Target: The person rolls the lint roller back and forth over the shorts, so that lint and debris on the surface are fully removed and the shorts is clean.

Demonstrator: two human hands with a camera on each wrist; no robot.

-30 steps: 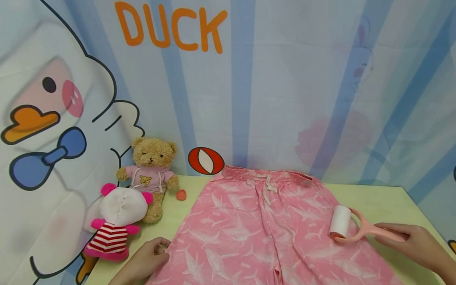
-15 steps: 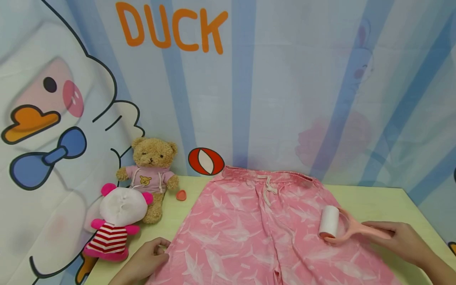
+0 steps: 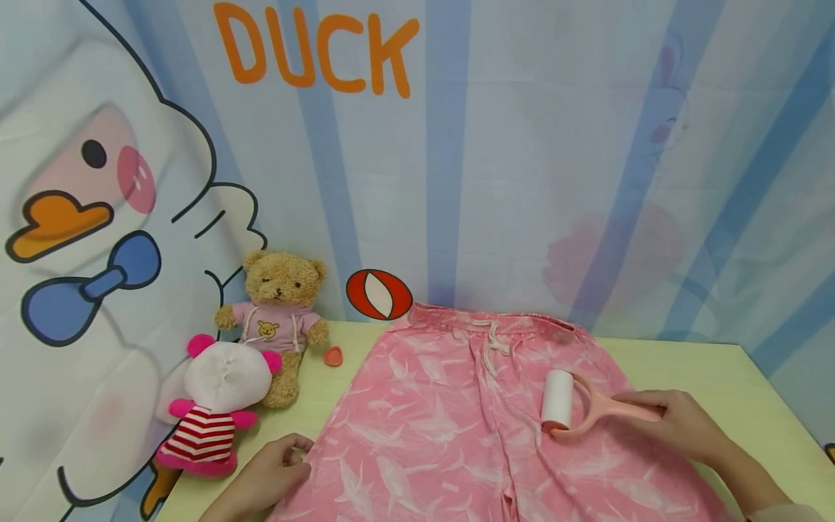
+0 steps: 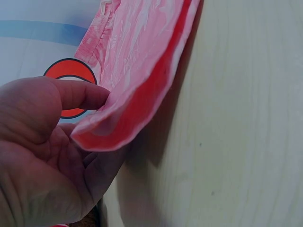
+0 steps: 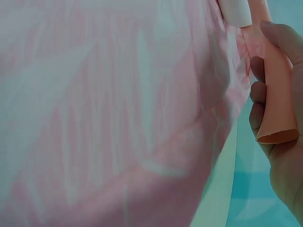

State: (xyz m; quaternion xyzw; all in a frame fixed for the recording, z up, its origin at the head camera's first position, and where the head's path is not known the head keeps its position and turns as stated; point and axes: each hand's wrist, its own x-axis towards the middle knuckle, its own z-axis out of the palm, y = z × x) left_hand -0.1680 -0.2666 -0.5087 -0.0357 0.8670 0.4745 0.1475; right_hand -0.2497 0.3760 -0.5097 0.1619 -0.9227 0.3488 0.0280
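Pink shorts (image 3: pixel 417 406) with a white fish print and a white drawstring lie spread on the table. My right hand (image 3: pixel 678 424) grips the peach handle of a lint roller (image 3: pixel 558 402), its white roll over the shorts' right leg. In the right wrist view, fingers and thumb wrap round the lint roller's handle (image 5: pixel 278 94). At the shorts' left edge is my left hand (image 3: pixel 274 471). The left wrist view shows that hand pinching the fabric's edge (image 4: pixel 118 123) between thumb and fingers, the hem lifted a little off the table.
A teddy bear (image 3: pixel 277 326) in a pink hoodie and a white-and-pink plush toy (image 3: pixel 215 406) in stripes stand at the left. A small red piece (image 3: pixel 333 356) lies near the bear on the pale yellow table (image 3: pixel 698 370). A duck-print cloth (image 3: pixel 509 159) hangs behind.
My right hand has moved left with the lint roller, from the shorts' right edge toward their middle. The left hand stays where it was.
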